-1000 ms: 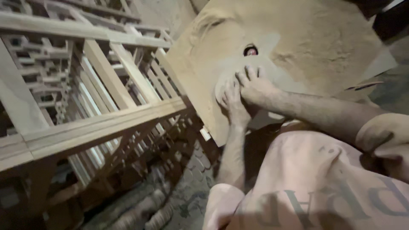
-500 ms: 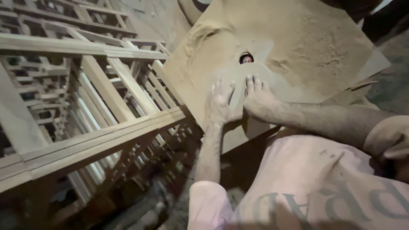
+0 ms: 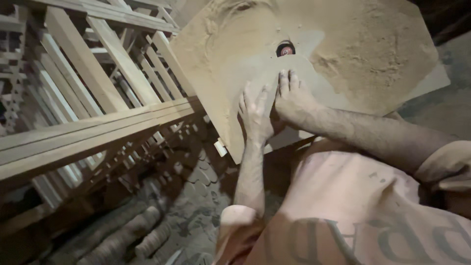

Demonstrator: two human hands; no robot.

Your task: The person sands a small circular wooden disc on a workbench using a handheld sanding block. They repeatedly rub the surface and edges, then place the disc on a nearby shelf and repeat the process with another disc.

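A broad, sawdust-coated table saw top is carrying a thin curved-edged wooden panel near its front edge, with rough timber frames stacked at the left. The left hand and right hand are pressing flat, fingers spread and gripping nothing, on the panel. Its rounded edge is just reaching the small blade opening, so most cutting seems left.

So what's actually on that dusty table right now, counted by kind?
Hands: 2, left hand and right hand, both flat on the wood
Flat wooden piece: 1
Round cutter poking through the table: 1
Total: 4
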